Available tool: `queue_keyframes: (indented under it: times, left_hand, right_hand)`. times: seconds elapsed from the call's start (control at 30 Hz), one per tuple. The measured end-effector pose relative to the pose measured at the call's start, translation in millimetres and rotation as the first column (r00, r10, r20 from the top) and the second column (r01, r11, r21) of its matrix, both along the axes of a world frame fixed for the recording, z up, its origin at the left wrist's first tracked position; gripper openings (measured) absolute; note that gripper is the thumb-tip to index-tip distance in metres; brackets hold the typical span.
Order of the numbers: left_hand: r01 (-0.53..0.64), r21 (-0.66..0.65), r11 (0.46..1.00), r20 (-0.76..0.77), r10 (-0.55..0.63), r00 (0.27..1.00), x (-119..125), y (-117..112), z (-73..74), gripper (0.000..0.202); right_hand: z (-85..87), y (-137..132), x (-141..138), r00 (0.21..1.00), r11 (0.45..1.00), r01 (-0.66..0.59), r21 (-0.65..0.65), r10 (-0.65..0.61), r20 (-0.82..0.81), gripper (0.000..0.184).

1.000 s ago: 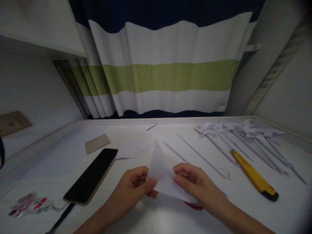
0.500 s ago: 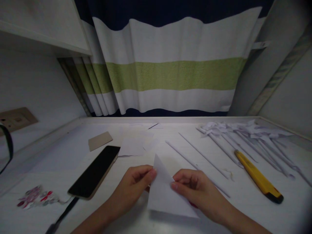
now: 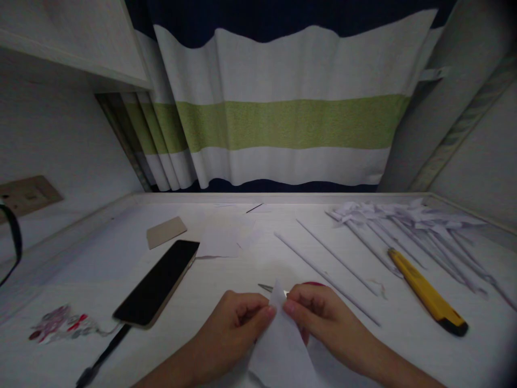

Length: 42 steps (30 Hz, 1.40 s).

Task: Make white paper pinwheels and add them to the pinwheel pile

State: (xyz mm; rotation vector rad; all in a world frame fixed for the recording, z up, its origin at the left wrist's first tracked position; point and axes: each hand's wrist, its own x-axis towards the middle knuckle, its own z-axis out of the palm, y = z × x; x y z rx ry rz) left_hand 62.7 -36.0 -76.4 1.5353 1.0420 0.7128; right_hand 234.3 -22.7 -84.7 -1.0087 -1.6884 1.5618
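Note:
A white sheet of paper [image 3: 283,350], narrowing to a point at its far end, is pinched between both hands close to the tabletop. My left hand [image 3: 246,318] grips its left edge near the tip, thumb on top. On the opposite edge, my right hand [image 3: 319,312] pinches the paper with thumb and fingers. Just beyond the tip lie scissors [image 3: 265,288], with a blade pointing left and a reddish handle partly hidden behind my right hand. Two thin rolled paper sticks [image 3: 301,254] lie past the right hand.
On the left are a black phone [image 3: 161,283] with a beaded charm [image 3: 60,324], and a grey-brown card [image 3: 166,231]. A yellow utility knife [image 3: 426,291] lies right, below several paper-flower stems [image 3: 404,218]. Paper sheets [image 3: 218,240] lie farther back; a curtain [image 3: 274,124] hangs behind.
Both hands have drawn closer together and lower, bringing the paper's tip down towards me and curving its sides. The scissors behind it now show.

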Motion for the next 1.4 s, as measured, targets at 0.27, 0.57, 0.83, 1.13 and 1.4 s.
queue_keyframes:
  times: [0.27,0.57,0.83,1.13,1.4]
  left_hand:
    - [0.039,-0.006,0.999,-0.034,-0.040,0.999,0,-3,-4.0,0.037]
    - [0.067,-0.086,0.994,-0.134,-0.079,0.988,3,-11,-1.9,0.034]
    - [-0.061,-0.098,0.993,0.038,0.065,0.997,-4,-1,-0.2,0.034]
    - [-0.216,-0.061,0.975,0.122,0.222,0.968,-7,6,0.9,0.034]
    - [-0.052,-0.124,0.991,0.296,0.087,0.951,-2,4,-1.1,0.021]
  right_hand:
    - [4.4,-4,1,0.991,0.990,-0.015,0.137,-0.004,0.131,0.029]
    - [1.3,-6,2,0.983,0.984,-0.012,0.179,-0.021,0.180,0.040]
    - [-2.5,-5,8,0.955,0.711,0.077,0.698,-0.254,0.153,0.013]
    - [6.5,-5,18,0.923,0.268,-0.353,0.896,-0.056,0.380,0.033]
    - [16.1,-2,10,0.969,0.722,-0.146,0.676,-0.033,0.244,0.013]
